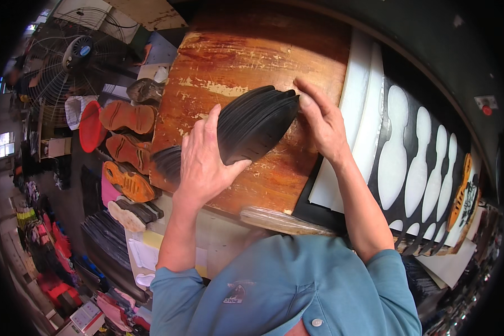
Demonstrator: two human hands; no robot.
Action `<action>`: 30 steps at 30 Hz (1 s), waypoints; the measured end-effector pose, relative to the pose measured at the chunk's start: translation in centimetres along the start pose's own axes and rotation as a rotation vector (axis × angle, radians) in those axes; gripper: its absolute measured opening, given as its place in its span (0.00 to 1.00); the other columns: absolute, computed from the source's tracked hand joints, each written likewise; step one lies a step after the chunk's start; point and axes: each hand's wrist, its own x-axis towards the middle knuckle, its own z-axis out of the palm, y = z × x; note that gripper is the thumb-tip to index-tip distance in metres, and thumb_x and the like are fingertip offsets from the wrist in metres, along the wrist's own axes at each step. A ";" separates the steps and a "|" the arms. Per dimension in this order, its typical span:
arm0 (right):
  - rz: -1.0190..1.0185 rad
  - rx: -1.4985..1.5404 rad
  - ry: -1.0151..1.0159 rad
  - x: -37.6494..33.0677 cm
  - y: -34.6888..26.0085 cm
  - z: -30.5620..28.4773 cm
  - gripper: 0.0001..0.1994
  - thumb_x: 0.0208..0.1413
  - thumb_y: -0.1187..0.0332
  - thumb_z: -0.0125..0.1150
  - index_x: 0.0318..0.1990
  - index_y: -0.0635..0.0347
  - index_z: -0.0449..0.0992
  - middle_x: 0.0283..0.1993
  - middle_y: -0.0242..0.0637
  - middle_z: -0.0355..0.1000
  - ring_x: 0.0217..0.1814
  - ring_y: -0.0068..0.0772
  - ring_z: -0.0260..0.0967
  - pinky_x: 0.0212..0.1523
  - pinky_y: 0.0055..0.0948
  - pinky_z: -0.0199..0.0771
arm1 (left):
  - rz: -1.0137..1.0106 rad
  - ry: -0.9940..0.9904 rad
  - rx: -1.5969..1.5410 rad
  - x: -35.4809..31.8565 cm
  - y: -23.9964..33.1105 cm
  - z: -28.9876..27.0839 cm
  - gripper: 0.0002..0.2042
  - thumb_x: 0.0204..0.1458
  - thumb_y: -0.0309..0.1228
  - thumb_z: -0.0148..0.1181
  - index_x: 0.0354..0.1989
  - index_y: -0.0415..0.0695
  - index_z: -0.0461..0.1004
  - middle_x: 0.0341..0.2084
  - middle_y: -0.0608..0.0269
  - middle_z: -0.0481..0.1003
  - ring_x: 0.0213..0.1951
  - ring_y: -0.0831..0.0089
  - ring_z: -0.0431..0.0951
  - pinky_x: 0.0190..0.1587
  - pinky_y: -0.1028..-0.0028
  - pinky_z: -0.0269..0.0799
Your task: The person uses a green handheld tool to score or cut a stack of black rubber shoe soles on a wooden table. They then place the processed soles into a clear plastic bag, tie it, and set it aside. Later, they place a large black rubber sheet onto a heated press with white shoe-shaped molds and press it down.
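Note:
A thick stack of black insoles, layered and pointed at its right end, is tilted over the worn wooden board. My left hand is closed around its left side, with the thumb along the near face and the fingers over the far side. At the pointed tip, my right hand holds the end between thumb and fingers. Behind my left wrist lies another batch of thin black pieces, partly hidden.
The brown wooden board has scraped, peeling varnish. To its right are white sheets and a black sheet with sole-shaped cutouts. On the left stand orange-brown soles, a red oval piece and a large fan.

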 end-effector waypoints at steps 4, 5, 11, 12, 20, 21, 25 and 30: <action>0.083 -0.019 -0.068 1.1 0.6 1.9 0.46 0.71 0.35 0.45 0.79 0.71 0.52 0.83 0.57 0.50 0.87 0.51 0.44 0.84 0.40 0.41 | -0.032 0.000 -0.024 -0.2 0.7 0.0 0.60 0.38 0.41 0.83 0.78 0.41 0.48 0.61 0.43 0.66 0.62 0.44 0.68 0.65 0.48 0.61; 0.023 -0.097 -0.119 0.6 0.7 2.6 0.48 0.71 0.36 0.45 0.80 0.71 0.47 0.84 0.58 0.46 0.87 0.52 0.41 0.84 0.41 0.39 | -0.033 0.002 -0.033 -0.4 0.8 0.0 0.60 0.38 0.42 0.83 0.78 0.41 0.48 0.63 0.43 0.65 0.64 0.44 0.67 0.66 0.47 0.60; -0.048 -0.185 -0.196 -1.6 -0.2 3.1 0.45 0.73 0.42 0.45 0.80 0.73 0.42 0.85 0.60 0.38 0.88 0.54 0.34 0.84 0.41 0.37 | -0.025 0.083 0.002 -1.1 1.4 1.4 0.61 0.37 0.44 0.85 0.79 0.45 0.49 0.76 0.37 0.51 0.77 0.35 0.49 0.73 0.40 0.51; -0.040 -0.157 -0.167 -1.0 -0.3 3.0 0.44 0.74 0.42 0.45 0.80 0.72 0.44 0.85 0.59 0.38 0.88 0.53 0.35 0.84 0.41 0.37 | -0.038 0.080 -0.002 -1.2 1.4 1.5 0.61 0.36 0.44 0.85 0.78 0.46 0.49 0.77 0.36 0.48 0.78 0.33 0.45 0.74 0.39 0.49; -0.118 -0.095 -0.332 -0.4 0.1 2.7 0.31 0.74 0.48 0.46 0.71 0.65 0.69 0.69 0.48 0.72 0.72 0.40 0.68 0.73 0.38 0.62 | 0.031 0.173 0.018 -1.7 2.4 2.3 0.58 0.39 0.43 0.84 0.78 0.47 0.52 0.77 0.37 0.46 0.76 0.32 0.45 0.75 0.36 0.43; -0.160 -0.070 -0.307 -0.9 0.2 2.6 0.30 0.74 0.48 0.48 0.67 0.66 0.74 0.60 0.45 0.77 0.64 0.36 0.73 0.67 0.35 0.68 | 0.048 0.175 -0.015 -1.6 2.3 2.5 0.57 0.38 0.42 0.84 0.78 0.46 0.53 0.74 0.39 0.52 0.74 0.35 0.52 0.73 0.39 0.50; -0.107 -0.017 -0.174 -1.1 1.0 3.5 0.23 0.73 0.54 0.53 0.59 0.66 0.79 0.55 0.49 0.79 0.59 0.45 0.77 0.61 0.38 0.74 | 0.023 0.099 -0.045 -1.1 1.8 2.5 0.55 0.36 0.39 0.85 0.75 0.43 0.58 0.57 0.48 0.69 0.56 0.47 0.71 0.60 0.49 0.67; -0.071 0.057 -0.145 -0.6 0.5 3.9 0.18 0.71 0.60 0.55 0.56 0.65 0.80 0.52 0.46 0.79 0.55 0.39 0.77 0.58 0.34 0.75 | 0.105 0.174 -0.090 -0.5 2.1 1.6 0.50 0.36 0.36 0.84 0.71 0.41 0.64 0.49 0.52 0.71 0.48 0.49 0.72 0.52 0.52 0.70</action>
